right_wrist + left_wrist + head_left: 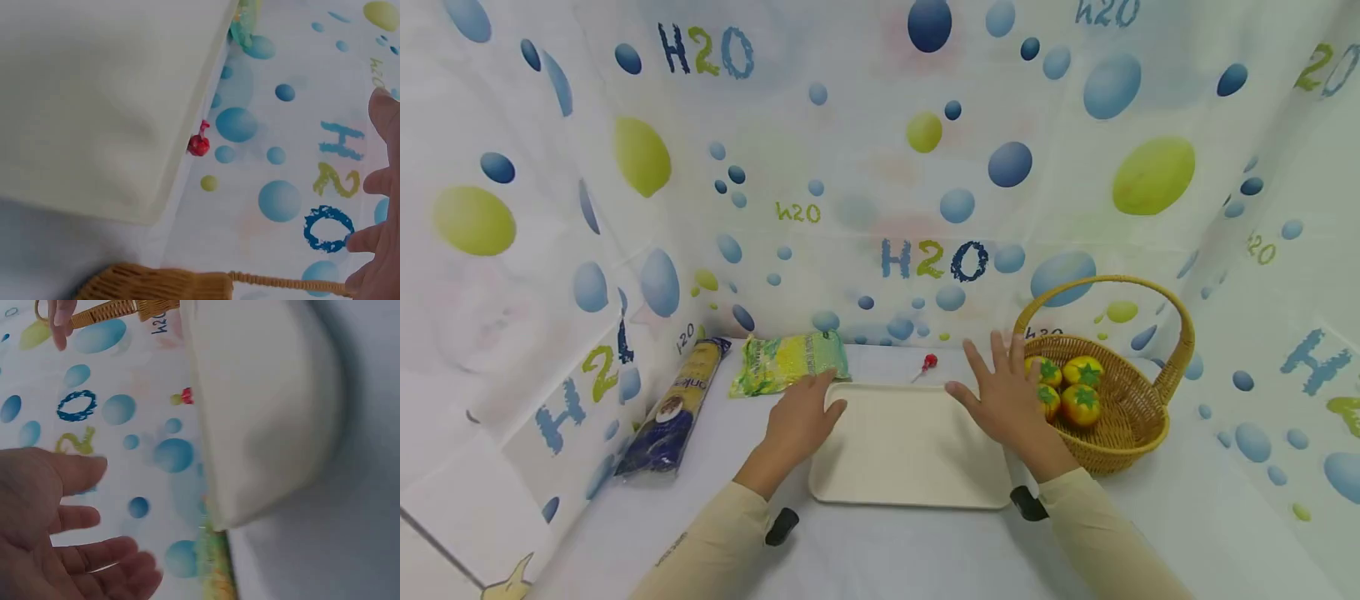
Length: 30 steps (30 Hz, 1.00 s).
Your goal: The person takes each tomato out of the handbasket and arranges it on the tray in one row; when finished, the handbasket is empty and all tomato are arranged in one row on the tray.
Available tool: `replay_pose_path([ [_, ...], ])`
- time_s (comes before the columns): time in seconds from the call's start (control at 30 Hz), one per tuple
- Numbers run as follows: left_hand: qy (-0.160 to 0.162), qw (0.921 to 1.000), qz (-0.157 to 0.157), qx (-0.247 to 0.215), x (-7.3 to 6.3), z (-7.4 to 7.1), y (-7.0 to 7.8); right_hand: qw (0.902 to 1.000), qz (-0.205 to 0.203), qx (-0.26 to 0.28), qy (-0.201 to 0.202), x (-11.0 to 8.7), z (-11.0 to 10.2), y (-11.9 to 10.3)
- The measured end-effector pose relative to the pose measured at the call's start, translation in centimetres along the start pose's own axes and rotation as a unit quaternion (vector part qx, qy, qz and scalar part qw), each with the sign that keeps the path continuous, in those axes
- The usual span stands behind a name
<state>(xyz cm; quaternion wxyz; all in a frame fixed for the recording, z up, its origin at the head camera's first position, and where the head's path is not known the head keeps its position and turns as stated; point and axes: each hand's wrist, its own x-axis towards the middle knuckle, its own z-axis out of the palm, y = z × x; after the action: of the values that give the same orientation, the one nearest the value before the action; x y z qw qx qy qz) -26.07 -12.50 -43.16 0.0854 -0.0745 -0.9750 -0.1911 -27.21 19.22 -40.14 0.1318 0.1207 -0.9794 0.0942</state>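
Observation:
A shallow cream tray (913, 450) lies on the white tabletop between the two hands. Over its left edge hovers my left hand (801, 421), holding nothing; in the left wrist view its fingers (94, 556) are loosely bent, apart from the tray (269, 394). My right hand (1011, 404) is above the tray's right side with fingers spread and nothing held, overlapping the rim of a wicker basket (1112, 458) in the head view. Several orange-yellow fruits (1081, 406) with green leafy tops sit inside that basket. Beyond the tray lies a red lollipop (930, 361).
A green and yellow packet (790, 358) lies behind the tray at the left. Farther left, a long blue and gold packet (677, 400) rests near the side curtain. The basket's tall handle (1183, 333) arches up at the right. Printed curtain (850, 125) encloses the back and sides.

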Motion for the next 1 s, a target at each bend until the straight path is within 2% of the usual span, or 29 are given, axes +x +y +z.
replay_pose_path([
  [0.17, -0.063, 0.9933, -0.057, -0.079, -1.5, 1.4, -2.2, 0.9999, -0.001, 0.016, -0.001, -2.0, -1.4, 2.5],
  [0.23, -0.084, 0.9863, -0.080, -0.117, -2.2, 1.7, -3.2, 0.9981, -0.002, 0.061, -0.006, -2.8, -2.1, 4.0],
  [0.3, -0.102, 0.9764, -0.103, -0.160, -2.9, 1.9, -4.1, 0.9912, 0.010, 0.130, -0.023, -3.5, -3.1, 5.6],
  [0.37, -0.112, 0.9660, -0.123, -0.198, -3.5, 1.9, -4.7, 0.9787, 0.035, 0.198, -0.041, -4.0, -4.2, 7.6],
  [0.47, -0.118, 0.9530, -0.145, -0.238, -4.3, 1.7, -5.3, 0.9520, 0.091, 0.284, -0.069, -4.2, -5.9, 11.0],
  [0.53, -0.119, 0.9495, -0.153, -0.247, -4.8, 1.6, -5.5, 0.9371, 0.123, 0.318, -0.074, -4.3, -6.7, 13.4],
  [0.6, -0.121, 0.9470, -0.159, -0.251, -5.2, 1.4, -5.5, 0.9180, 0.155, 0.357, -0.076, -4.2, -7.2, 15.6],
  [0.7, -0.126, 0.9427, -0.170, -0.258, -5.5, 1.1, -5.4, 0.8938, 0.196, 0.394, -0.085, -4.3, -7.4, 18.3],
  [0.83, -0.137, 0.9287, -0.183, -0.292, -5.9, 0.9, -5.0, 0.8694, 0.230, 0.425, -0.102, -4.6, -7.0, 20.3],
  [0.9, -0.141, 0.9204, -0.190, -0.311, -6.1, 0.9, -4.9, 0.8627, 0.235, 0.434, -0.111, -4.6, -6.6, 20.8],
  [1.0, -0.141, 0.9098, -0.193, -0.339, -6.3, 1.0, -4.9, 0.8466, 0.241, 0.459, -0.121, -4.4, -6.0, 21.0],
])
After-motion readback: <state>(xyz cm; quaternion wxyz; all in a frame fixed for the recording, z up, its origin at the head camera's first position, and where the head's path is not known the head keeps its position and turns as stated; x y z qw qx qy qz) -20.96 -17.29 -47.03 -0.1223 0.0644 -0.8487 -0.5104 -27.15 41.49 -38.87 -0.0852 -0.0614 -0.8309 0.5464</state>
